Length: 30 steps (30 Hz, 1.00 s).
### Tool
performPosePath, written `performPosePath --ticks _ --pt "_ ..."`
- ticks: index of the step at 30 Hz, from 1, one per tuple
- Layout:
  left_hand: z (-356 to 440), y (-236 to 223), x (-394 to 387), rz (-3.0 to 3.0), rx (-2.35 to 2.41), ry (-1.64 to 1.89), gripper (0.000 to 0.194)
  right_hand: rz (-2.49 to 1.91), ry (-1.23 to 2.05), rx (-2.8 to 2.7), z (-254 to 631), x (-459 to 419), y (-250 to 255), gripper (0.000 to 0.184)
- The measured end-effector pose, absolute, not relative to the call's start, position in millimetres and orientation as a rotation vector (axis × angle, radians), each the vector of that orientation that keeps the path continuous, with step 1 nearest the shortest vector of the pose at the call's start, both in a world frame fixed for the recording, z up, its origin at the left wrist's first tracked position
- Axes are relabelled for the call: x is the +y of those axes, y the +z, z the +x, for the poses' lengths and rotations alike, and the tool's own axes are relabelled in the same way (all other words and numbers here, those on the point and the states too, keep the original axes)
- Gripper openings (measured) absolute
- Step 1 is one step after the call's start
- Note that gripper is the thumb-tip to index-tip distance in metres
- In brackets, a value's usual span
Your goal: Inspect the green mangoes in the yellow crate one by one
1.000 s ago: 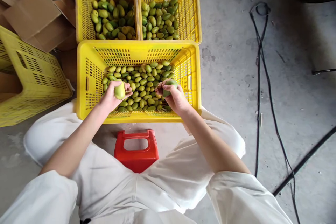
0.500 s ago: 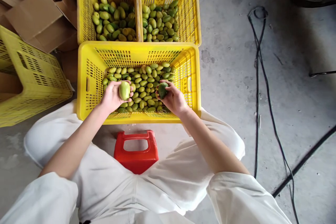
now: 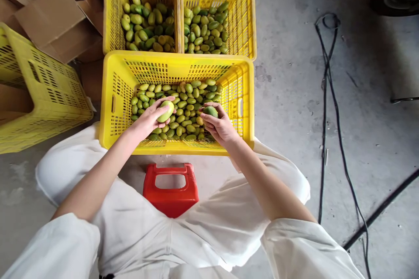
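Over the near yellow crate [image 3: 176, 148], my left hand [image 3: 151, 118] is closed around a pale green mango [image 3: 165, 112], thumb across its upper side. To the right, my right hand [image 3: 223, 128] grips a darker green mango [image 3: 210, 111] between thumb and fingers. Both hands are raised above the layer of small green and yellowish mangoes [image 3: 181, 118] lying in this crate. The two held fruits are apart from each other, and my palms are partly hidden.
Behind stand two more yellow crates, a left one [image 3: 110, 13] and a right one [image 3: 249, 13], both holding mangoes. Cardboard boxes [image 3: 52, 17] and a tilted yellow crate [image 3: 62, 91] are at left. A red stool [image 3: 170, 202] sits between my legs. Black cables [image 3: 338, 139] cross the floor.
My left hand has turned, bringing its thumb over the pale mango, and shifted right. My right hand has rotated its mango and sits slightly lower. The whole view has shifted slightly.
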<state>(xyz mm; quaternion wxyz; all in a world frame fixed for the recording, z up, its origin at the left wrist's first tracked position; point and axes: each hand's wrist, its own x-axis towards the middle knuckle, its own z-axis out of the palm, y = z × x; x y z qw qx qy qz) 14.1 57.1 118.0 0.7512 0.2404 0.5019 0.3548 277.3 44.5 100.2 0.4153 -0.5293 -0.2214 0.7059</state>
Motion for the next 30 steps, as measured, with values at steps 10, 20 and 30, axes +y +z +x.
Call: performPosePath --ticks 10,20,30 --pt "14.1 110.5 60.5 0.461 1.197 0.884 0.040 -1.225 1.778 -0.570 283.2 49.7 101.9 0.068" --pt "15.4 120.8 66.8 0.206 1.236 1.004 0.047 -1.197 1.702 -0.490 292.0 51.4 83.8 0.052" --pt "14.1 126.6 61.0 0.386 1.158 0.909 0.033 -1.120 1.802 -0.505 291.3 51.3 85.7 0.047"
